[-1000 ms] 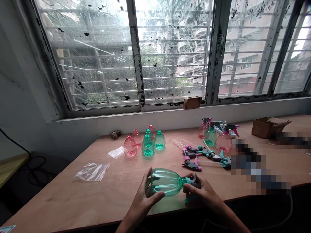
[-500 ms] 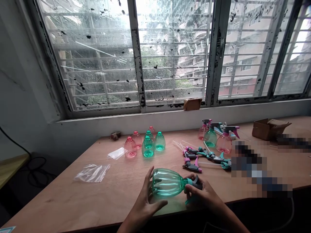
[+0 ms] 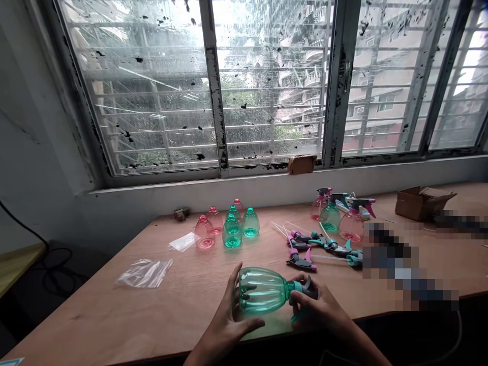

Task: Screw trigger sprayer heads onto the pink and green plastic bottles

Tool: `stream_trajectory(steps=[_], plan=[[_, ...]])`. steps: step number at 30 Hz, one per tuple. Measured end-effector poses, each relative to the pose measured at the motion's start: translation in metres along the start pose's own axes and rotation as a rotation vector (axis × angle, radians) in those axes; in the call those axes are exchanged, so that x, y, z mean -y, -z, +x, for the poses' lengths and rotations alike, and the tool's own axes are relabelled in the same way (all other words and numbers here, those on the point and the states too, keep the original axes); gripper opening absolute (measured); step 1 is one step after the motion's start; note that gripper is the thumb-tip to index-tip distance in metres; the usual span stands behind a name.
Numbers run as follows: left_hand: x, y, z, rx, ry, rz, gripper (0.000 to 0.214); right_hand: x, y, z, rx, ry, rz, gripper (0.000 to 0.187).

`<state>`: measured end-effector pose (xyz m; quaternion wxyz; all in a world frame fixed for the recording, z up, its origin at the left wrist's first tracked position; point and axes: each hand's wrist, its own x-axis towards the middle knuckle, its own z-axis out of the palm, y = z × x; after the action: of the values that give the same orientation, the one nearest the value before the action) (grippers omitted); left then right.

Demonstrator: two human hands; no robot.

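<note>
A clear green spray bottle (image 3: 263, 291) lies sideways in the air over the table's front edge, its base to the left. My left hand (image 3: 229, 315) cups the base end; some of its fingers show through the plastic behind. At the neck, my right hand (image 3: 316, 302) grips the teal collar and dark spray head (image 3: 307, 288) with thumb and fingers. Beyond the right hand lies a pile of loose spray heads (image 3: 303, 262) with pink or teal parts and thin tubes. Several open green bottles (image 3: 232, 234) and red bottles (image 3: 205, 234) stand farther back without heads.
Bottles with heads fitted, one green (image 3: 330, 217) among red, stand at the back right. A clear plastic bag (image 3: 145, 273) and a white packet (image 3: 183, 242) lie on the left of the wooden table (image 3: 95, 315). An open cardboard box (image 3: 419, 204) stands far right.
The bottle's base end has dipped slightly in my left hand. My right hand keeps almost the same place at the neck.
</note>
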<state>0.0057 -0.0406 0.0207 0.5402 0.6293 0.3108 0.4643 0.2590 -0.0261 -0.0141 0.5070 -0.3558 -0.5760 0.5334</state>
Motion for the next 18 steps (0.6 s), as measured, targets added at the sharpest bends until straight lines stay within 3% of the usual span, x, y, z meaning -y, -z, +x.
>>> stream_trajectory(steps=[5, 10, 13, 18], plan=[[0.0020, 0.0029, 0.0001, 0.020, 0.044, 0.011, 0.098, 0.0013, -0.0003, -0.0005, 0.005, 0.009, -0.013, 0.037], [0.0028, 0.0012, 0.0004, 0.022, -0.035, 0.033, 0.102, 0.0018, -0.0012, -0.0008, -0.001, 0.012, -0.010, 0.037], [0.0034, 0.0024, -0.0002, 0.020, -0.003, 0.020, 0.107, 0.0036, -0.0020, -0.0016, -0.003, 0.014, -0.010, 0.036], [0.0063, 0.0073, 0.0005, 0.042, 0.064, 0.001, 0.096, 0.0048, -0.0019, -0.0012, -0.003, 0.018, -0.023, 0.036]])
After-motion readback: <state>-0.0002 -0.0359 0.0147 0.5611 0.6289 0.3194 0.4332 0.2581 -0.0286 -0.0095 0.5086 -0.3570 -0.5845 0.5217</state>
